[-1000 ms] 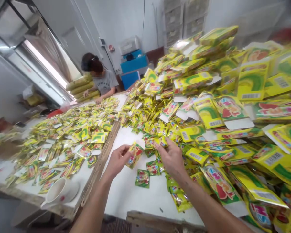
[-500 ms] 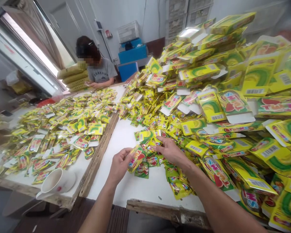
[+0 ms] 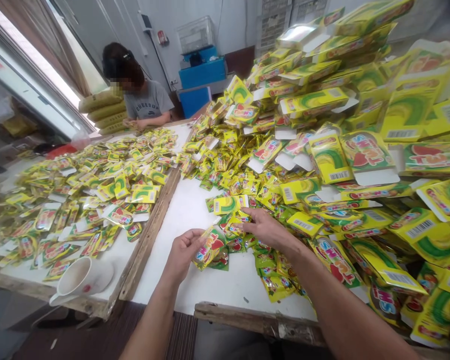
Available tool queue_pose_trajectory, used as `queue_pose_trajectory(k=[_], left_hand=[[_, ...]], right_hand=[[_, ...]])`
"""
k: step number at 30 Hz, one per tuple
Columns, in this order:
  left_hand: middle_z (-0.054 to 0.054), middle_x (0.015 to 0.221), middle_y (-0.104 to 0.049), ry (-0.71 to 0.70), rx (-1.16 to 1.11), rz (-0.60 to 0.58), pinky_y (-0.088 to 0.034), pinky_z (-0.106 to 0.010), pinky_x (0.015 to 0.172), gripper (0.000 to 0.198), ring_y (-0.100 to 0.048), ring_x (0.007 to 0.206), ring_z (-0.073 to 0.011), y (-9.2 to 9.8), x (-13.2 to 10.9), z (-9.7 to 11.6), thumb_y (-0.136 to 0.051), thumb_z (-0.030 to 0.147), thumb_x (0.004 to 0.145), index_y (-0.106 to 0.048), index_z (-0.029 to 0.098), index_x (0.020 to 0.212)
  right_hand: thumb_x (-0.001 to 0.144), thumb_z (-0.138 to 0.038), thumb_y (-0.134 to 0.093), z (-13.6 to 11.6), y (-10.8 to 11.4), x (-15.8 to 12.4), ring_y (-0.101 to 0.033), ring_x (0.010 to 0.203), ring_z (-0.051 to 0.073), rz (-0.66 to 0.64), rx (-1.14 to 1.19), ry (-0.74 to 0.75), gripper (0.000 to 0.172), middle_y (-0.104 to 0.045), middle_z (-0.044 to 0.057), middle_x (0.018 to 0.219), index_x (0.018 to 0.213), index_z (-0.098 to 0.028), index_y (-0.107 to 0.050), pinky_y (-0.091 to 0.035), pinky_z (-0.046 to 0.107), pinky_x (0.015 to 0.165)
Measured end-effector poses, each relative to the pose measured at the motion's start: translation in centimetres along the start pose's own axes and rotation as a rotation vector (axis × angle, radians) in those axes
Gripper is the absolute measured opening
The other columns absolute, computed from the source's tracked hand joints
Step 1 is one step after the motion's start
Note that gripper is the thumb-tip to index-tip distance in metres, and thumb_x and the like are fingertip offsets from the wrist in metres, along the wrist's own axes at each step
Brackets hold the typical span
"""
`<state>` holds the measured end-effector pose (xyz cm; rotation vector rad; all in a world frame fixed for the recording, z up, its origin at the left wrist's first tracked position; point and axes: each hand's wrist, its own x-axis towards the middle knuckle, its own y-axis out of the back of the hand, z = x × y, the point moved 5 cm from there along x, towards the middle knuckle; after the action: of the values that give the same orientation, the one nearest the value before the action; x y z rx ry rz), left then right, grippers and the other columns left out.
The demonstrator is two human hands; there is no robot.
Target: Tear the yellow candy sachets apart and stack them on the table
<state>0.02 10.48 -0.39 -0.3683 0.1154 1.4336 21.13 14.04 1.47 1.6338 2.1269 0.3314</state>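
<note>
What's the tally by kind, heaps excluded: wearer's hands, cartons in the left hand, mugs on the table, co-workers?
Wearer's hands: 2 (left hand, right hand)
Yellow-green printed carton in the left hand: 1
White mug: 1
Co-worker in grey T-shirt: 1
Total: 5

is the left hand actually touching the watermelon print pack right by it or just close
Touching: the head view shows the left hand gripping the watermelon print pack by its edge, thumb against it.
</note>
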Motion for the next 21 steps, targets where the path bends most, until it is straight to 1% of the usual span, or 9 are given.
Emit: queue_pose_trajectory(k=[2,4,7,9,13,15,17,19,21], left_hand=[[-0.003,0.068,-0.071,0.004,0.024,-0.014,-0.05,-0.021,0.057,0.031,-0.064,0.059,-0.0131,0.0,0.1,0.0,-0.075,0.032,0.064,-0.066,0.013,0.086],[-0.004,0.069,-0.071,0.003,0.031,0.0,-0.05,-0.021,0.056,0.03,-0.064,0.059,-0.0131,0.0,0.2,-0.1,-0.074,0.033,0.066,-0.066,0.013,0.086],[-0.004,0.07,-0.072,0.005,0.017,0.018,-0.05,-0.021,0.056,0.028,-0.064,0.059,-0.0129,-0.3,0.2,-0.3,-0.073,0.033,0.066,-0.066,0.013,0.085],[-0.004,0.073,-0.072,0.008,0.016,0.001,-0.051,-0.022,0.057,0.029,-0.064,0.06,-0.0133,-0.7,0.1,-0.4,-0.074,0.031,0.065,-0.065,0.013,0.086],[-0.004,0.08,-0.072,-0.038,0.027,0.005,-0.053,-0.024,0.062,0.03,-0.065,0.065,-0.0145,-1.3,0.1,-0.2,-0.076,0.028,0.063,-0.065,0.014,0.087],[-0.004,0.082,-0.072,-0.049,0.029,0.027,-0.053,-0.025,0.063,0.032,-0.066,0.067,-0.0149,-1.3,0.2,-0.3,-0.077,0.028,0.063,-0.065,0.014,0.089],[-0.004,0.083,-0.072,-0.043,0.016,0.053,-0.053,-0.025,0.063,0.034,-0.066,0.068,-0.0153,-1.4,0.3,-0.4,-0.077,0.028,0.062,-0.065,0.014,0.091],[-0.005,0.083,-0.073,-0.033,-0.022,0.079,-0.053,-0.025,0.062,0.035,-0.066,0.066,-0.0153,-1.4,0.3,-0.5,-0.077,0.029,0.062,-0.065,0.014,0.091],[-0.005,0.078,-0.072,-0.024,-0.069,0.094,-0.052,-0.025,0.061,0.035,-0.066,0.063,-0.0149,-1.5,0.3,-0.5,-0.077,0.03,0.062,-0.065,0.013,0.09]], right_hand=[[0.072,-0.04,-0.059,-0.7,0.2,-0.3,-0.051,0.114,0.031,0.021,-0.077,0.031,0.052,-0.056,0.012,0.126,0.118,-0.015,-0.059,-0.04,0.041,0.094],[0.074,-0.038,-0.057,-1.3,0.2,-0.6,-0.06,0.095,0.028,0.018,-0.091,0.084,0.039,-0.067,0.009,0.105,0.105,-0.017,-0.065,-0.046,0.037,0.081],[0.075,-0.037,-0.056,-2.0,-0.3,-0.9,-0.059,0.072,0.02,-0.042,-0.013,0.19,0.024,-0.068,0.001,0.08,0.087,-0.019,-0.068,-0.046,0.029,0.066],[0.074,-0.036,-0.058,-2.1,-0.7,-0.8,-0.054,0.064,0.016,-0.024,0.046,0.211,0.022,-0.064,-0.001,0.07,0.084,-0.019,-0.067,-0.042,0.025,0.058],[0.072,-0.04,-0.06,-1.2,-1.5,-0.6,-0.045,0.049,0.012,0.164,0.098,0.072,0.037,-0.05,-0.005,0.051,0.098,-0.015,-0.064,-0.033,0.022,0.046],[0.071,-0.039,-0.061,-1.2,-2.1,-0.7,-0.044,0.048,0.012,0.218,0.072,0.064,0.038,-0.048,-0.005,0.05,0.1,-0.015,-0.063,-0.032,0.022,0.046],[0.073,-0.037,-0.06,-1.7,-2.5,-0.8,-0.047,0.052,0.013,0.238,0.001,0.129,0.029,-0.053,-0.003,0.054,0.093,-0.017,-0.065,-0.035,0.024,0.05],[0.078,-0.035,-0.055,-2.3,-2.7,-1.1,-0.053,0.063,0.016,0.244,-0.063,0.225,0.022,-0.06,0.001,0.066,0.085,-0.018,-0.066,-0.04,0.026,0.059],[0.082,-0.032,-0.05,-2.6,-2.6,-1.3,-0.057,0.075,0.018,0.259,-0.06,0.291,0.022,-0.065,0.005,0.081,0.087,-0.019,-0.067,-0.042,0.028,0.068]])
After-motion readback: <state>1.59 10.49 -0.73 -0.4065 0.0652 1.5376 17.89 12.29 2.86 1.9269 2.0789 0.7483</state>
